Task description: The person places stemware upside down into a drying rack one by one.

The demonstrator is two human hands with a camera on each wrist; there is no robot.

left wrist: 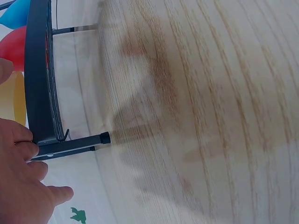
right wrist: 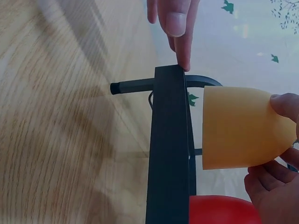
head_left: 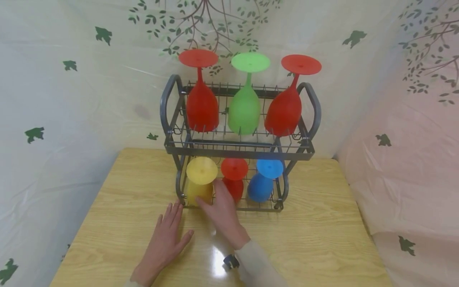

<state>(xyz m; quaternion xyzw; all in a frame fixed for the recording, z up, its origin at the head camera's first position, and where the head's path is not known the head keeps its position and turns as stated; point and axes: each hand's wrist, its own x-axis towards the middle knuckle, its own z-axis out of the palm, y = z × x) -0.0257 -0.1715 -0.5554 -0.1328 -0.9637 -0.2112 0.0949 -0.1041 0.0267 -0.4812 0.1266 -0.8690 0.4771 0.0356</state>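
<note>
Upside down at the left of the lower tier is a yellow plastic wine glass (head_left: 202,170). My right hand (head_left: 224,213) grips its bowl, thumb on one side and fingers on the other, as the right wrist view shows up close. The fingertips of my left hand (head_left: 165,237) touch the front left corner of the black two-tier dish rack (head_left: 238,153), its fingers mostly straight. Beside the yellow glass stand an inverted red wine glass (head_left: 234,169) and a tilted blue wine glass (head_left: 261,187).
On the upper tier are a red wine glass (head_left: 202,107), a green wine glass (head_left: 244,111) and a leaning red wine glass (head_left: 284,111), all inverted. The rack stands on a wooden table (head_left: 315,231) against a leaf-patterned sheet (head_left: 89,99). A small dark object (head_left: 231,261) shows by my right sleeve.
</note>
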